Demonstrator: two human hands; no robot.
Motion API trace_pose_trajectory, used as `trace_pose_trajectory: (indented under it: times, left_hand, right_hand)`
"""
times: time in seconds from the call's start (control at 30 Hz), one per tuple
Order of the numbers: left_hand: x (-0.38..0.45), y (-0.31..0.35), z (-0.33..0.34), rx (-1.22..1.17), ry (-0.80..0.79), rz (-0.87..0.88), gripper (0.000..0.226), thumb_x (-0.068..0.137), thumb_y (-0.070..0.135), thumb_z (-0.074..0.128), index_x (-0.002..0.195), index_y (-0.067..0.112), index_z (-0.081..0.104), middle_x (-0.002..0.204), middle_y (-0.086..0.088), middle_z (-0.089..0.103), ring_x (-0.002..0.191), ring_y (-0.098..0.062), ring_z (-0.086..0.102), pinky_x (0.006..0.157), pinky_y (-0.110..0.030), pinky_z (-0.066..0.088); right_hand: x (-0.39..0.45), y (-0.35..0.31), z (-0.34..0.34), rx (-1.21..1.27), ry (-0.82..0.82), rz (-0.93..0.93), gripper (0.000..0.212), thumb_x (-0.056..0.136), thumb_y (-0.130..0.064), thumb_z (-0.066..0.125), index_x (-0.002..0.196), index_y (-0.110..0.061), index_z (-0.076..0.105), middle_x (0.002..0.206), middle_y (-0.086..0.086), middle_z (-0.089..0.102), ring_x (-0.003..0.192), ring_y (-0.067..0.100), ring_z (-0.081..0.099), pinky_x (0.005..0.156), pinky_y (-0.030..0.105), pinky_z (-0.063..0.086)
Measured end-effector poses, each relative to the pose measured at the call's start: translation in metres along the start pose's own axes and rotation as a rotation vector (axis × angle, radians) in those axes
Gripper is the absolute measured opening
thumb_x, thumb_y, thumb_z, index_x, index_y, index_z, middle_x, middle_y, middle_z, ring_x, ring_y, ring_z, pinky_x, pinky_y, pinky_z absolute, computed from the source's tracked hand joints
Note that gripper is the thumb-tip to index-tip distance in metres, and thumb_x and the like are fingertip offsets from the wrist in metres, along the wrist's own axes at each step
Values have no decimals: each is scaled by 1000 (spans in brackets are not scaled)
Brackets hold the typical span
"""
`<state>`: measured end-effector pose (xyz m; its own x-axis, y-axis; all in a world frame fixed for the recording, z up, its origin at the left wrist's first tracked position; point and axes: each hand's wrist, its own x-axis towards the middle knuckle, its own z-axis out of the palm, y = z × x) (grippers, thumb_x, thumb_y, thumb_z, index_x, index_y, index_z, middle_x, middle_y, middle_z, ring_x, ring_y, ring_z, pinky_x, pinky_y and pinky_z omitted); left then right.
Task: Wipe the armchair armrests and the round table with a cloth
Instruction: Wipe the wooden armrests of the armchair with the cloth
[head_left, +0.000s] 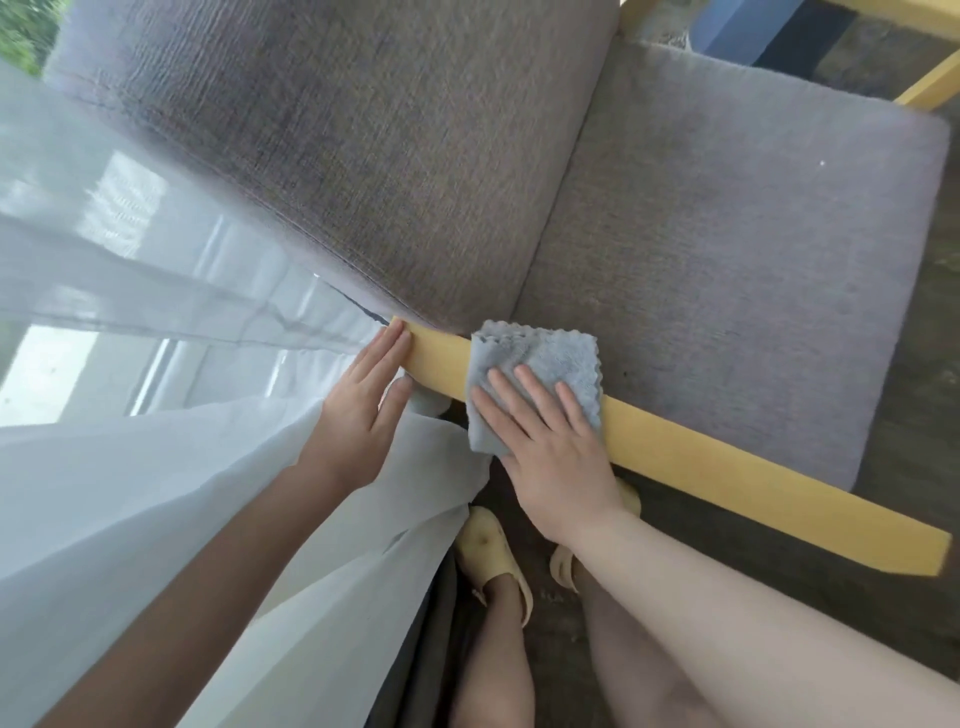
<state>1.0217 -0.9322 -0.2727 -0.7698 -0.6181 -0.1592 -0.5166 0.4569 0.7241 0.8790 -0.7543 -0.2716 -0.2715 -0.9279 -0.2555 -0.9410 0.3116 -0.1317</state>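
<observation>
Right hand (550, 457) flat, pinning cloth (540, 374) on armrest (727, 467) for wiping; left hand (363, 400) open, steadying rail's end, gripping nothing.

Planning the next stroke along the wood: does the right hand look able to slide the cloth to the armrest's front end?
Probably yes. The right hand presses the cloth flat on the armrest, and the wood ahead is bare to its end.

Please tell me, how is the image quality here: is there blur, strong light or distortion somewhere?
Head view: daylight through the sheer curtain washes out the left side; the backrest cushion is smeared by motion blur; the wide lens bends the straight armrest; the cloth and both hands are sharp.
</observation>
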Motion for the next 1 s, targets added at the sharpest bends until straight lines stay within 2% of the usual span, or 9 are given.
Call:
trace_pose_trajectory:
  times: [0.2, 0.3, 0.37, 0.5, 0.63, 0.73, 0.8, 0.93, 1.0]
  left_hand:
    - [0, -3, 5, -6, 57, -23, 48, 98, 25, 35, 142, 6, 42, 152, -2, 33, 142, -6, 25, 115, -17, 17]
    - [-3, -1, 2, -23, 67, -74, 47, 97, 26, 39, 141, 14, 44, 151, 6, 35, 136, 4, 28, 109, -9, 19]
    - [-3, -2, 1, -39, 75, -117, 48, 97, 34, 37, 142, 20, 44, 151, 11, 34, 136, 6, 28, 111, -13, 23]
    - [-3, -3, 3, -72, 68, -188, 58, 93, 48, 30, 144, 22, 39, 151, 11, 35, 137, -3, 34, 113, -34, 32]
    - [0, -2, 1, -109, 49, -215, 67, 91, 54, 28, 148, 20, 29, 150, 11, 34, 137, -2, 31, 114, -21, 23]
    - [0, 4, -3, -30, 18, -123, 62, 94, 49, 29, 148, 18, 31, 150, 10, 32, 140, -6, 27, 113, -15, 18]
    - [-2, 13, 0, 14, -6, -50, 58, 96, 47, 30, 147, 19, 35, 153, 6, 30, 143, -7, 22, 114, -17, 15]
    - [-6, 23, 16, 78, 7, -44, 55, 97, 48, 28, 144, 22, 40, 156, 3, 25, 145, -16, 18, 117, -37, 19]
    - [-8, 26, 27, 108, 16, -27, 53, 97, 44, 30, 142, 19, 42, 156, 0, 22, 146, -20, 14, 117, -44, 19]
  right_hand:
    - [61, -87, -5, 261, 49, 331, 60, 98, -34, 31, 154, -25, 13, 161, 0, 9, 148, 26, -1, 118, 48, 3]
    - [34, -61, 2, 125, 3, 91, 61, 98, -30, 37, 154, -24, 13, 162, -3, 8, 148, 23, -1, 119, 46, 5]
    - [11, -30, 1, 45, -40, -27, 65, 98, -28, 41, 155, -23, 10, 162, -3, 5, 148, 22, -1, 118, 46, 9]
    - [30, -53, 1, 99, 37, 108, 61, 97, -28, 40, 153, -21, 19, 161, -4, 15, 148, 22, 6, 118, 43, 9]
    - [80, -93, -11, 200, 39, 109, 57, 96, -28, 20, 152, -21, 22, 159, -9, 17, 143, 20, 17, 115, 36, 10]
    - [57, -56, -7, 64, 14, -61, 57, 98, -28, 26, 153, -20, 17, 160, -6, 15, 145, 20, 14, 117, 38, 12]
    - [16, -18, -1, 67, 31, 73, 57, 100, -32, 33, 154, -21, 16, 161, -5, 13, 147, 19, 10, 117, 42, 15]
    - [-17, -13, 1, 169, 90, 664, 58, 99, -39, 16, 154, -20, 13, 161, -1, 9, 148, 24, 5, 117, 47, 9]
    - [12, -41, -2, 259, 96, 648, 60, 98, -38, 13, 154, -19, 9, 162, 0, 4, 148, 25, -2, 117, 48, 3]
